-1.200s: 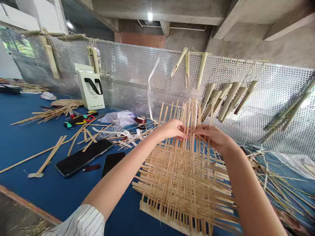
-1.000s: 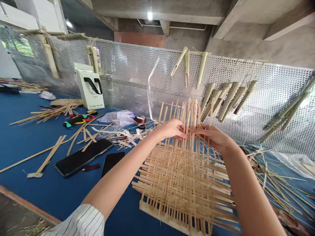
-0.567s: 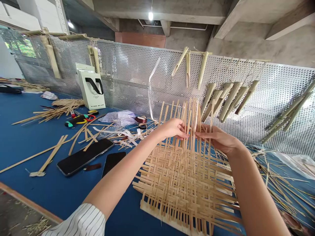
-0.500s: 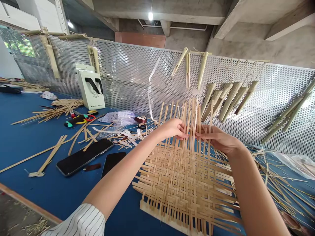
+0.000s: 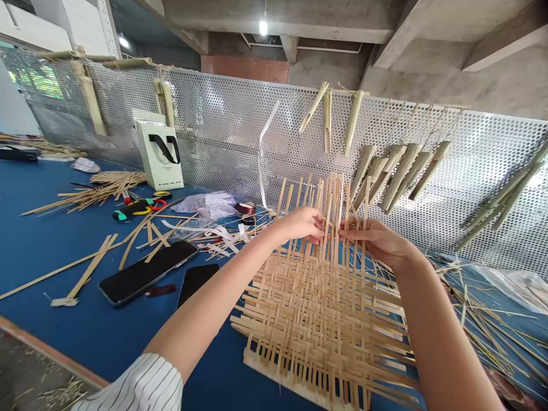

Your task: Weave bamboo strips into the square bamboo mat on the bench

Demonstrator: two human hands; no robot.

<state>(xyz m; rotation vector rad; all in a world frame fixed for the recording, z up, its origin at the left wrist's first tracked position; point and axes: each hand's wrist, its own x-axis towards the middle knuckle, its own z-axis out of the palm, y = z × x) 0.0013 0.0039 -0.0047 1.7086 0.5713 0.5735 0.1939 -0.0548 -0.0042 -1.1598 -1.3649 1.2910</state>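
Observation:
A square mat of woven bamboo strips (image 5: 308, 308) lies in front of me, its loose strip ends sticking out on all sides. At its far edge the upright strips (image 5: 332, 200) are lifted off the table. My left hand (image 5: 305, 224) is closed among these strips, fingertips pinching some left of the middle. My right hand (image 5: 372, 240) is closed on strips just to the right, its thumb and fingers passing between them. A narrow gap separates the two hands. Which single strips each hand pinches is partly hidden.
On the blue table (image 5: 38, 257) lie a phone (image 5: 148, 273), a second dark phone (image 5: 197, 281), pliers (image 5: 137, 208), bamboo offcuts (image 5: 107, 185) and a plastic bag (image 5: 205, 204). A paper bag (image 5: 160, 154) stands by the perforated metal screen (image 5: 226, 131), where bamboo tubes (image 5: 400, 174) hang.
Both hands stay at the far edge of the mat. The fingers have shifted slightly among the upright strips, and the right hand has edged a little left.

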